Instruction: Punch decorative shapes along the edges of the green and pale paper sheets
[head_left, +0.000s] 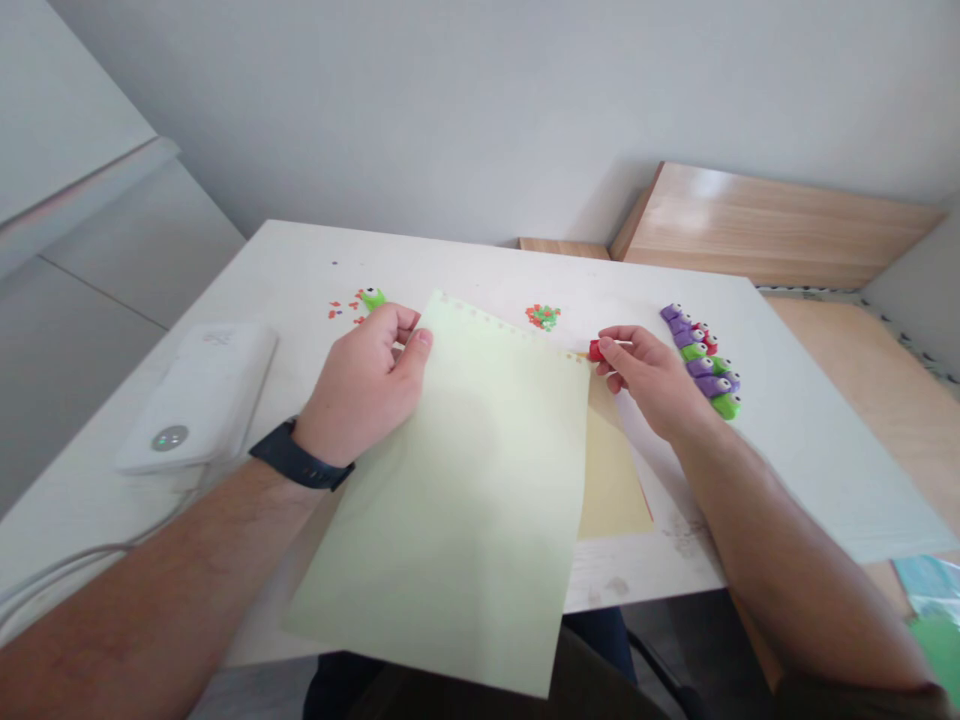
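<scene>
Left hand (364, 385): thumb and fingers pinch the upper left edge of a pale green paper sheet (457, 500), which is held tilted above the bench (247, 270), its near corner overhanging the near edge. A row of small holes runs along the sheet's far edge. Right hand (652, 378): fingertips grasp a small red clay piece (596, 350) fixed on a thin white stick (622, 343), just beside the sheet's far right corner. Below the sheet lies a tan paper sheet (611, 480). Toward the bench's right edge, a row of purple, green and red clay figures (701, 360) with white eyes. Toward the far edge, red and green clay scraps (541, 317) and a green clay figure (371, 298). At the left edge, a white power bank (196, 397).
</scene>
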